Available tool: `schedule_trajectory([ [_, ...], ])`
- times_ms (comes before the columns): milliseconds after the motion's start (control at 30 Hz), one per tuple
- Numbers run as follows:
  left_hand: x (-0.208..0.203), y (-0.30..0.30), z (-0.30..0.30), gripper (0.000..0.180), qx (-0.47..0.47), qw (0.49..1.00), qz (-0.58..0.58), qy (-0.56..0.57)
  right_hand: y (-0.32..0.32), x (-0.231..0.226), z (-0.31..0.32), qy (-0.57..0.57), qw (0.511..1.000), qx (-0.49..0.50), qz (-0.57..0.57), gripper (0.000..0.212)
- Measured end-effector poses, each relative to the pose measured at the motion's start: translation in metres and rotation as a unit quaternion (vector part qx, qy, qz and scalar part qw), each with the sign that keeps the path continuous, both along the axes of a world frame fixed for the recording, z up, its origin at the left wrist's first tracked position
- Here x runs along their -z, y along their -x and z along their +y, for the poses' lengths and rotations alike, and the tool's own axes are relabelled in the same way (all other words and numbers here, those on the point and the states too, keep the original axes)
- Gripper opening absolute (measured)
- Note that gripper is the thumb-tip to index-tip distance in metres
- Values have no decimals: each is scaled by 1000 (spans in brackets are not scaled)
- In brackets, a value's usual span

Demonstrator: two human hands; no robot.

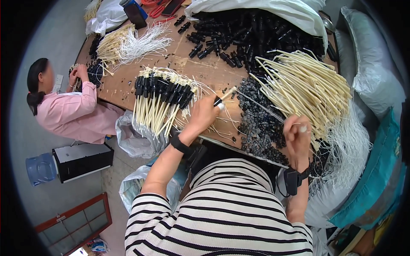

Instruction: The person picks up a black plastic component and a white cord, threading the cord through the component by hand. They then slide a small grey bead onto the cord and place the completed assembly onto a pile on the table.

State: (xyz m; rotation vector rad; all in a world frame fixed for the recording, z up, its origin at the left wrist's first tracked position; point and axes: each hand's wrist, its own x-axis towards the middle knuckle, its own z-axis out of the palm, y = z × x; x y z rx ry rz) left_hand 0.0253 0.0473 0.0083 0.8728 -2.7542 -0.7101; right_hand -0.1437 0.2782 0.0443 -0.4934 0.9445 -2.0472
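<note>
My left hand [202,114] is closed around a slim cream stick [229,92], whose tip sticks out past the fingers. A black piece shows at the fingertips. From near the tip a thin white cord [261,106] runs taut to my right hand [297,134]. Those fingers are curled and pinch the cord's end. White wrapping shows on a digit of each hand. Left of my left hand lies a row of cream sticks [153,111] fitted with black sleeves [164,90]. Small dark clips [258,123] are heaped between my hands.
A big bundle of cream sticks [307,91] with white cords lies at the right. Black tubular parts [256,32] spill from a white sack [273,5] at the back. Another bundle [143,42] lies at the far left, near a person in pink [70,106]. Sacks [371,51] crowd the right side.
</note>
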Motion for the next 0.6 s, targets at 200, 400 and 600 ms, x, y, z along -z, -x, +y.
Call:
schedule_trajectory([
  [200, -15, 25, 29, 20, 55, 917, 95, -383, -52, 9, -47, -283, 750, 33, 597, 20],
  [400, -14, 15, 24, 32, 119, 968, 89, -201, -50, 20, -42, -307, 740, 97, 590, 14],
  [600, -20, 12, 23, 36, 165, 981, 78, -65, -47, 14, -46, -326, 736, 115, 582, 9],
])
